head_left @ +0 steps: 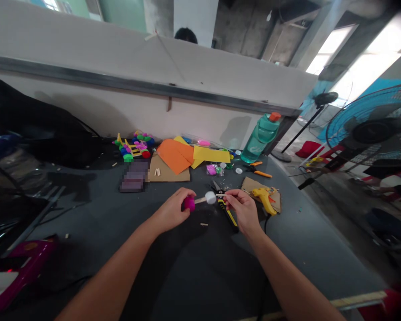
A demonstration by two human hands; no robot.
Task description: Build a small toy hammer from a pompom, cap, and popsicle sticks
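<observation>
My left hand (174,210) is closed around a magenta round piece (189,203). From that piece a flat wooden stick (200,200) runs right to a white round piece (210,198). My right hand (242,209) pinches a thin wooden stick (221,195), its tip at the white piece; whether they are joined I cannot tell. Just behind and below lie yellow-and-black pliers (232,217), jaws pointing away. A yellow glue gun (264,199) rests on a piece of cardboard (250,183) right of my right hand. A short bit of wood (204,224) lies in front.
At the back stand colourful assembled toys (133,147), orange paper (175,155), yellow paper (212,154) and a green bottle (260,138). Orange-handled pliers (262,173) lie near it. A pixelated dark rectangle (133,177) is at left. A fan (370,131) stands right, past the table edge.
</observation>
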